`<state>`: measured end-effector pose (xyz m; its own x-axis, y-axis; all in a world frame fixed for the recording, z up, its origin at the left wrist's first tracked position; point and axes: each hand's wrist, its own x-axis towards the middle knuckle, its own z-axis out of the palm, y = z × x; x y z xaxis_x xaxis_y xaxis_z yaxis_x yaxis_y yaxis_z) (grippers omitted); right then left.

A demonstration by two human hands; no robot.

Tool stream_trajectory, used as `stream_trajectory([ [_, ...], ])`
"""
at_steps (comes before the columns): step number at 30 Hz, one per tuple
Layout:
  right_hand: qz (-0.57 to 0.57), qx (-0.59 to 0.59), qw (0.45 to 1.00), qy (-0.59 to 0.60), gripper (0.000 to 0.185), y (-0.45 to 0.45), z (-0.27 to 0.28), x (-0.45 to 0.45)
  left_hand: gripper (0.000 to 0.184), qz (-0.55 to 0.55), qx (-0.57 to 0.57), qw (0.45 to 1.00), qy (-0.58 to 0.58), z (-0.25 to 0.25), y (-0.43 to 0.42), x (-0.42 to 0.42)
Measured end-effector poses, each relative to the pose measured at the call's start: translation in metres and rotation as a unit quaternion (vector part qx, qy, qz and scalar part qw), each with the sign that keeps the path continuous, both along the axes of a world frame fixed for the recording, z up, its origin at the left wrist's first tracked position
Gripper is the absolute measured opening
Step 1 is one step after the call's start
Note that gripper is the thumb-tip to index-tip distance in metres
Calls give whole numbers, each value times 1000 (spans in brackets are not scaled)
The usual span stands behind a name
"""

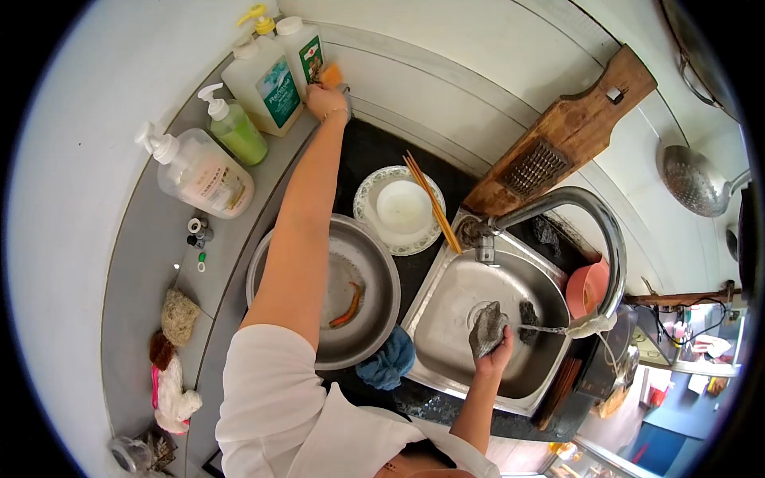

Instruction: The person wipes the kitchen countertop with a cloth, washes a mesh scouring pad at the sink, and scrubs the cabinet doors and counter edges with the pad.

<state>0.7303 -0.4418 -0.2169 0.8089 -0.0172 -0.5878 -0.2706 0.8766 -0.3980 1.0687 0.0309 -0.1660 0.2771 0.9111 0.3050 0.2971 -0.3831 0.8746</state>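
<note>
My left hand (325, 102) reaches into the far corner, beside the bottles on the ledge. Its fingers close around what looks like an orange sponge (331, 75), slightly blurred. Over the steel sink (446, 311), my right hand (496, 357) grips a grey scrubbing cloth (487, 330). A stream of water runs from the tap (610, 279) beside this cloth. A dark scrubbing pad (527, 320) lies in the sink. Under my left arm stands a steel basin (381, 319) with an orange-red elongated piece (348, 306) in it.
Stacked plates (374, 209) and chopsticks (430, 201) sit behind the basin. A blue cloth (387, 358) lies between basin and sink. Pump bottles (209, 171) line the left ledge. A wooden grater board (558, 139) leans behind the tap, near a pink bowl (588, 288).
</note>
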Motion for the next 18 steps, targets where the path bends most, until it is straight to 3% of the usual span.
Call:
stream_trajectory([
  [4, 0, 2, 1000, 8, 40, 3, 0, 0, 26, 3, 3, 1000, -23, 7, -6, -5],
  [18, -6, -30, 1000, 3, 38, 8, 7, -1, 37, -69, -31, 991, 112, 12, 5, -15],
])
